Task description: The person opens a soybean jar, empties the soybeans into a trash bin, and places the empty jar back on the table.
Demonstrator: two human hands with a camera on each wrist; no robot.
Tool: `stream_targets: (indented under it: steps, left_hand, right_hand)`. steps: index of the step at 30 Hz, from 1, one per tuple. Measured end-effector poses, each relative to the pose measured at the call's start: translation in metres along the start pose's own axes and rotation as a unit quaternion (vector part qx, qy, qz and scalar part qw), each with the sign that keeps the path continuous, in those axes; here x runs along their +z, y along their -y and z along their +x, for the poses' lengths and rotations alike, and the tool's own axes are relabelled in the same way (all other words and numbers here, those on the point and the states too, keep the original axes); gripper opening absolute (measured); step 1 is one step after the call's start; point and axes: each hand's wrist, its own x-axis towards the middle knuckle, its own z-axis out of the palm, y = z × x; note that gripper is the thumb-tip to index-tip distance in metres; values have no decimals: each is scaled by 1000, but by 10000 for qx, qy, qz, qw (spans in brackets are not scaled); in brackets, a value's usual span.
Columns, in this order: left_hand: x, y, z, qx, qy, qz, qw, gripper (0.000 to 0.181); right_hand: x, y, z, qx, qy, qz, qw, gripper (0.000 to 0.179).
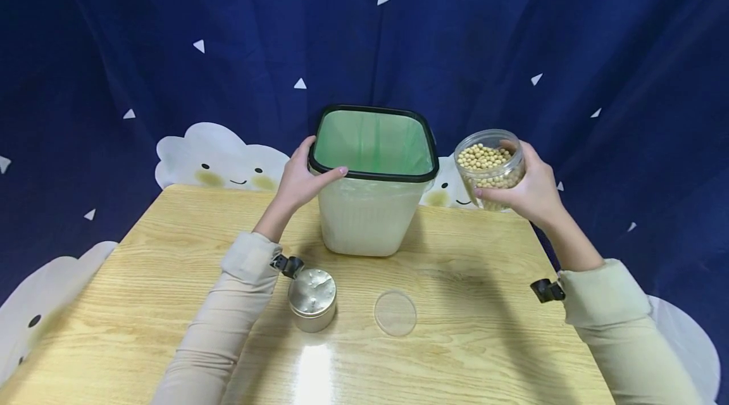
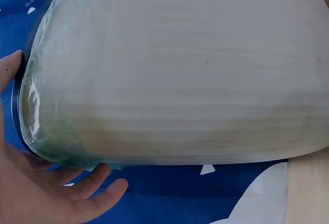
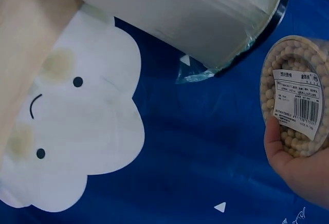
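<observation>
A pale trash bin (image 1: 364, 218) with a black rim and a green bag liner stands upright on the table. My left hand (image 1: 302, 177) grips its near left rim corner, thumb along the front and fingers down the left side. Over to the right, my right hand (image 1: 535, 186) holds a clear round jar (image 1: 491, 174) above the table's far right edge. Pale yellow beans (image 1: 481, 156) fill much of the jar, which is uncovered and slightly tilted. The right wrist view shows a white barcode label (image 3: 298, 100) on the jar's base.
A round container with a silvery, crinkled top (image 1: 312, 291) sits beside my left forearm. Right of it, a clear round lid (image 1: 395, 313) lies flat on the wooden table (image 1: 455, 354). Behind hangs a dark blue curtain (image 1: 245, 25) with white triangles and clouds.
</observation>
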Motion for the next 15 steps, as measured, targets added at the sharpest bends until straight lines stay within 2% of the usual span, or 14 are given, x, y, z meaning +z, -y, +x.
stream_targets:
  steps: [15]
  left_hand:
    - [-1,-2,0,-107,101,12,9999,92]
  right_hand:
    - [-5,26,56,50,366,-420,9984,94]
